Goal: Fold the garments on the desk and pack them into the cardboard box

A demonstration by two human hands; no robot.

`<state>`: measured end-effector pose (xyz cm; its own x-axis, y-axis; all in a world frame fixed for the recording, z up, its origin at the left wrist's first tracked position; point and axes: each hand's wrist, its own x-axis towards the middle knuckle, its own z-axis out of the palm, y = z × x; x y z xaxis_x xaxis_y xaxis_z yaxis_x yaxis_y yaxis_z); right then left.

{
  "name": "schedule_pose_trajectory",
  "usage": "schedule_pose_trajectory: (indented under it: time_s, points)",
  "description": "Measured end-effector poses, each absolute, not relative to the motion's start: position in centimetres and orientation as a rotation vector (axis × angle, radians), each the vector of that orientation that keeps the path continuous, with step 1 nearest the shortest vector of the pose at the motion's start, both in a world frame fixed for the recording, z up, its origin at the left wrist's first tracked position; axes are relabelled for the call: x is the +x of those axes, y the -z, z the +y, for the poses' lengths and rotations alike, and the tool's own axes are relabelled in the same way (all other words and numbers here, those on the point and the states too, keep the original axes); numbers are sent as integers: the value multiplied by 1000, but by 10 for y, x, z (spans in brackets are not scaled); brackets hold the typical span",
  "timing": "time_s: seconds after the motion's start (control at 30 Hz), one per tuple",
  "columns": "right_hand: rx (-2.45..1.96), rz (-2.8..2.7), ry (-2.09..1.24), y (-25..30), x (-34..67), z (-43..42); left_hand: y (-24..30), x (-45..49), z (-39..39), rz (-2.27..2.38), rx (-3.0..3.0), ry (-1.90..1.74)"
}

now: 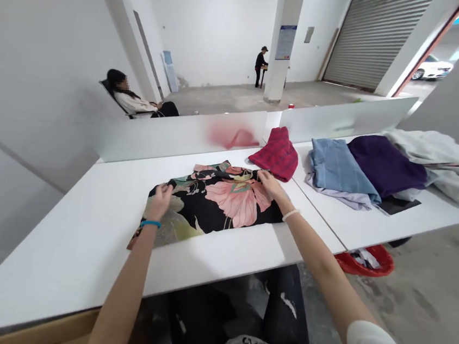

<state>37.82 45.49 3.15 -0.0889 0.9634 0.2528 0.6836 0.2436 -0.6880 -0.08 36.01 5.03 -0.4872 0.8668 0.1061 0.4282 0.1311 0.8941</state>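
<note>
A black garment with large pink flowers and green leaves (232, 202) is spread on the white table in front of me, its far edge bunched into folds. At its left end, my left hand (159, 204), with a blue band at the wrist, has its fingers curled onto the cloth. Closed on the far edge at the right is my right hand (269, 184), its wrist circled by a pale bracelet. The fingertips of both hands are partly lost against the pattern. Just beyond my right hand lies a red checked cloth (278, 154).
Folded blue cloth (340, 167), dark purple cloth (386, 164) and pale clothes (440, 153) lie at the right. A frosted divider (167, 135) borders the table's (63, 231) far edge. Below hangs a red-rimmed container (386, 265). Two people are beyond: one seated, one standing.
</note>
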Motion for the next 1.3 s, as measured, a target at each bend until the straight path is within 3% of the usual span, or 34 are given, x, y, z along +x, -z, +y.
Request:
schedule_pose_trajectory:
  time_s: [0.2,0.33,0.43,0.57,0.87,1.07,1.2,1.3]
  points:
    - [-1604,-2146,-300,19,368,437,0,0,339,2094,1559,-1034]
    - [-1845,-2265,62,31,377,444,14,-16,335,2408,1848,-538]
    - [-1974,-2195,61,33,379,450,17,-22,337,2528,1923,-229]
    - [-1959,-2199,70,34,381,443,20,-18,330,2582,1979,-95]
    - [-1938,-2231,120,39,397,398,27,-5,283,2573,2070,-101]
    - [-1931,-2172,127,17,392,363,15,20,257,2587,2099,-308]
    - [-1518,-2336,159,2,330,317,2,91,244,2334,2338,-645]
    - [-1183,-2503,60,18,290,279,8,141,231,2040,2451,-657]
